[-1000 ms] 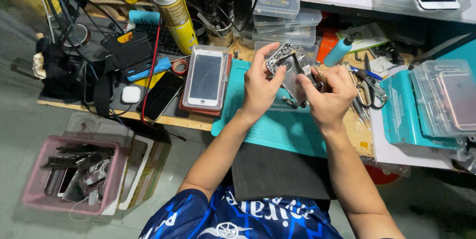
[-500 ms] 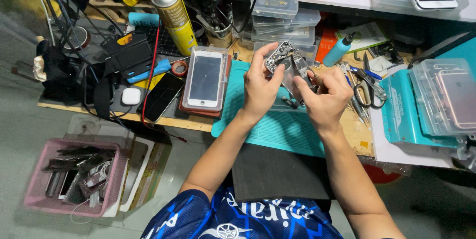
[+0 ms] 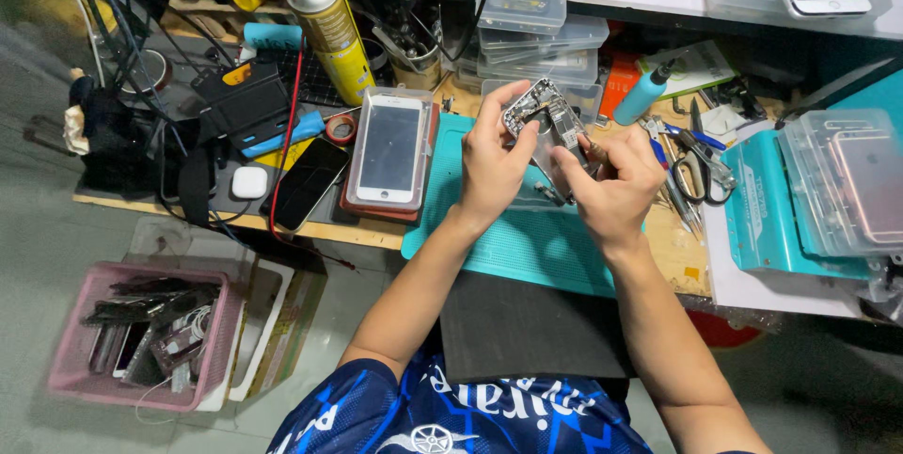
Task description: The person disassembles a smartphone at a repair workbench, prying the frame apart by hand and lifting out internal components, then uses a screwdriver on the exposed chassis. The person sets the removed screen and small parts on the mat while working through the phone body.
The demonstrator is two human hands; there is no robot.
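Both hands have barely shifted since a moment ago. Left hand (image 3: pixel 494 167) still grips the opened phone body (image 3: pixel 546 120) above the teal mat (image 3: pixel 527 247), fingers closed around its edge. Right hand (image 3: pixel 616 186) pinches a small screwdriver (image 3: pixel 591 148), its tip at the phone's lower end, over the cluttered surface (image 3: pixel 682 252).

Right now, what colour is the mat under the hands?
The mat is teal green, seen best in the head view.
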